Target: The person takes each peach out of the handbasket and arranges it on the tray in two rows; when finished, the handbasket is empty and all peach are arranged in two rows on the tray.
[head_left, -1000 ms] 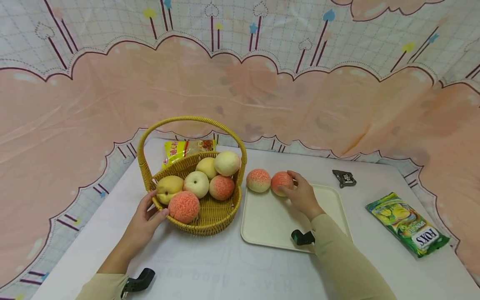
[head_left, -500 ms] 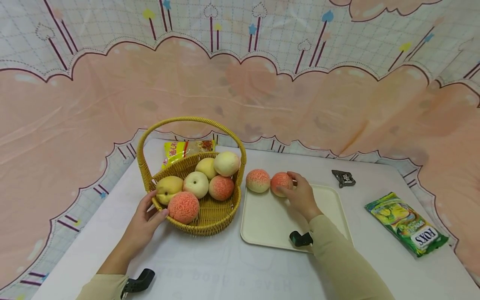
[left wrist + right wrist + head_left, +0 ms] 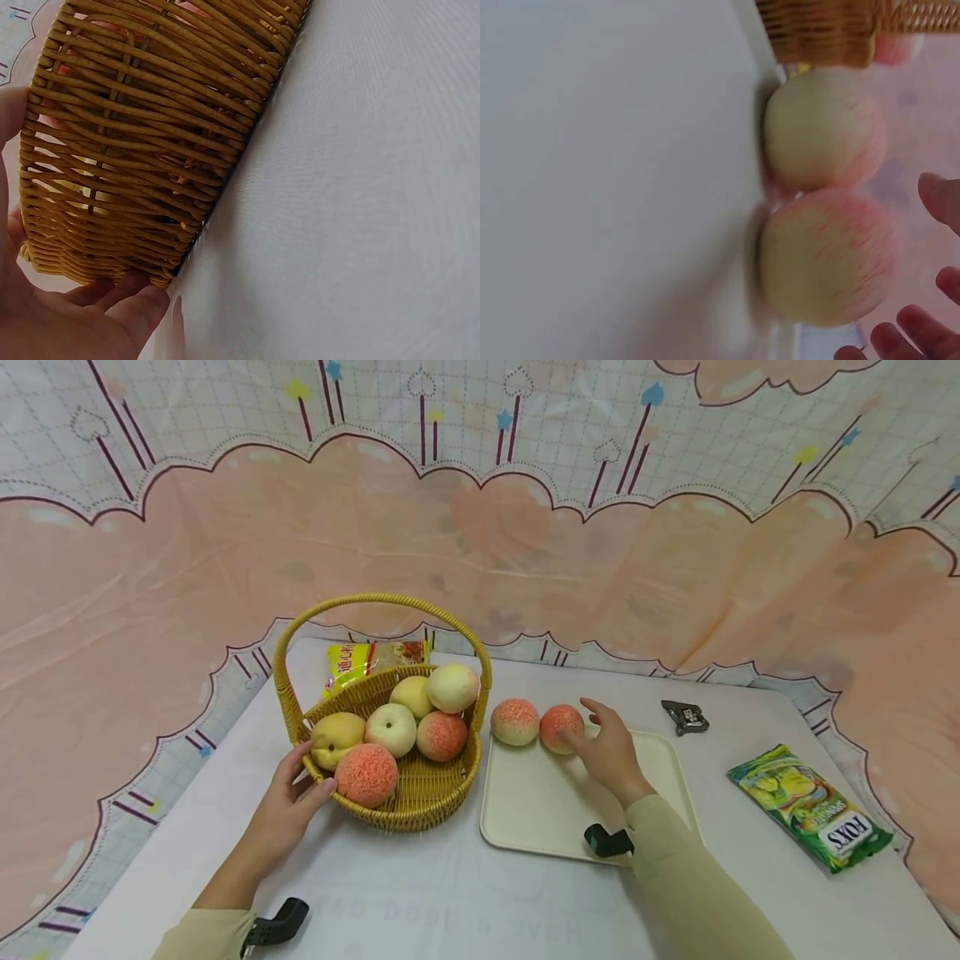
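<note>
In the head view, my left hand (image 3: 287, 806) grips the left side of a yellow wicker basket (image 3: 420, 817), its thumb at the rim. The left wrist view shows fingers against the basket's woven wall (image 3: 142, 142). Inside lie several peach-like fruits, among them a pink one (image 3: 366, 775), a yellow one (image 3: 338, 740) and a pale one (image 3: 392, 729). My right hand (image 3: 611, 756) is spread beside a pink peach (image 3: 562, 729) on the cream tray (image 3: 525, 818). Another peach (image 3: 515, 722) touches it on the left. In the right wrist view, the fingers stand apart from the nearer peach (image 3: 829, 259).
A yellow snack bag (image 3: 352, 664) lies behind the basket. Right of the tray are a small black packet (image 3: 685, 717) and a green Fox's bag (image 3: 810, 807). White cloth (image 3: 405, 893) covers the table, with a printed curtain (image 3: 480, 552) behind.
My right hand has let go of the pink peach; its fingers have opened and drawn slightly right. The peach stays on the tray. My left hand keeps its grip on the basket.
</note>
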Available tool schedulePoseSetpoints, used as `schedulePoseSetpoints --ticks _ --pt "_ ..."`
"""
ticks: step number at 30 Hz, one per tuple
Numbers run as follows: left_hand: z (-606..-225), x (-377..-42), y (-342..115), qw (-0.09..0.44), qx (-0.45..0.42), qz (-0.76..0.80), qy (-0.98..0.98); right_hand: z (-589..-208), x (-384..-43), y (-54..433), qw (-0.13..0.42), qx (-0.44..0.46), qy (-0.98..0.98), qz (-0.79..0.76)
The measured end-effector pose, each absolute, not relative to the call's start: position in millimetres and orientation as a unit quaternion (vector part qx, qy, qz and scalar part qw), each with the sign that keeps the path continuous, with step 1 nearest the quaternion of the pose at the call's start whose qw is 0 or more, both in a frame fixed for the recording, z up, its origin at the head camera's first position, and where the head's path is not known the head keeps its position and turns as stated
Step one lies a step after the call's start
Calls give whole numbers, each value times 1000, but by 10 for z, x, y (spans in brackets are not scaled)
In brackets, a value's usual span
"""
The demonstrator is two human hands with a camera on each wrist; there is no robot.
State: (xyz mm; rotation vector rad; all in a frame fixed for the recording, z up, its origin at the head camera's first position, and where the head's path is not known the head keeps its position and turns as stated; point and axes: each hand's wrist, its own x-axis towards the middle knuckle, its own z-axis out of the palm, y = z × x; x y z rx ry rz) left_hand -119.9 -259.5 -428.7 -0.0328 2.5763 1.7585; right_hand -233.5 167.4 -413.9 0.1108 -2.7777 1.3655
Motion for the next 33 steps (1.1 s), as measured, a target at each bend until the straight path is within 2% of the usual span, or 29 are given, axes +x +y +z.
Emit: schedulePoseSetpoints --ticks 12,18,33 --pt "-4280 -1213 -2608 13 -8 563 826 -3865 -1987 1304 64 147 -868 469" --pt "-4279 -1232 -2613 13 -8 561 827 -3821 -1821 1090 94 235 -846 470" --pt "-4281 -1203 -2605 17 -15 563 826 -3833 -1745 535 33 328 -826 457"
